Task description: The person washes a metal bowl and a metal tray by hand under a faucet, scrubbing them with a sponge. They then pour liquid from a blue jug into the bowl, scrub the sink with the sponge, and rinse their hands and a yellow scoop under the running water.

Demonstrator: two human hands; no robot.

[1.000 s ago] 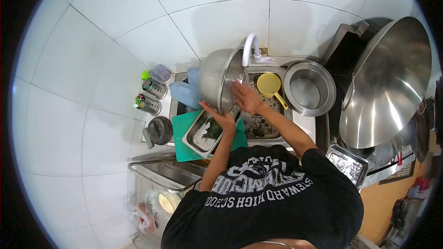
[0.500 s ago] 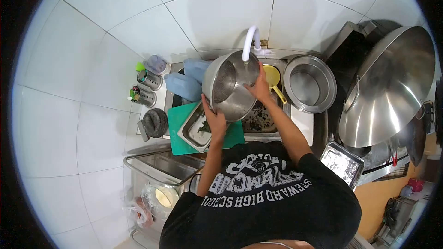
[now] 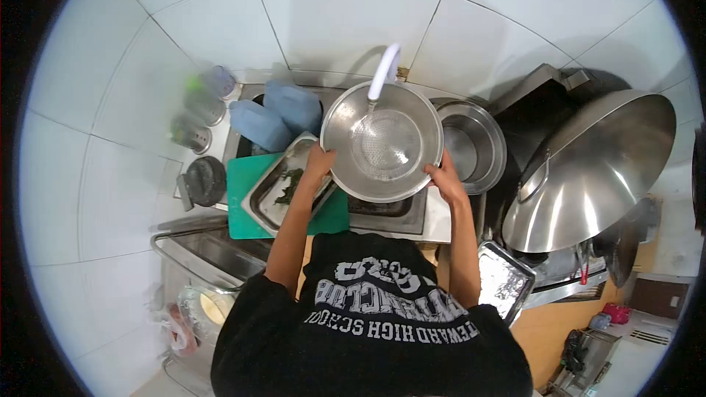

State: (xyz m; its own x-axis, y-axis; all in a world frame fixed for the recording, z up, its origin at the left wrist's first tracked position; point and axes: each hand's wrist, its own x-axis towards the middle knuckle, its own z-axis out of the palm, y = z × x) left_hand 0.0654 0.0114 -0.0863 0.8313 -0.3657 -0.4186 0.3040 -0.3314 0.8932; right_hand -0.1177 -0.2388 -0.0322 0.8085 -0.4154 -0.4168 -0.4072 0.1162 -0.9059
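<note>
A large metal colander [image 3: 382, 143] with a perforated bottom is held level over the sink [image 3: 412, 222], under the white faucet [image 3: 384, 72]. Water runs from the spout into it. My left hand [image 3: 319, 164] grips its left rim, the fingers partly hidden beneath. On the right rim, my right hand [image 3: 446, 179] is closed with the thumb on the edge. Left of the colander, a steel tray [image 3: 259, 200] with some dark green leaves [image 3: 289, 185] lies on a green cutting board [image 3: 239, 213].
Two blue jugs [image 3: 276, 119] stand at the back left, beside a stone mortar [image 3: 206, 180]. A deep steel pot [image 3: 489, 148] sits right of the colander. Farther right, a big wok [image 3: 596, 176] leans over the stove. A shiny metal tray [image 3: 504, 283] lies near my right elbow.
The colander has gone from tilted to level, its open top now facing up under the faucet. My right hand has moved from inside it to its right rim. The view has shifted.
</note>
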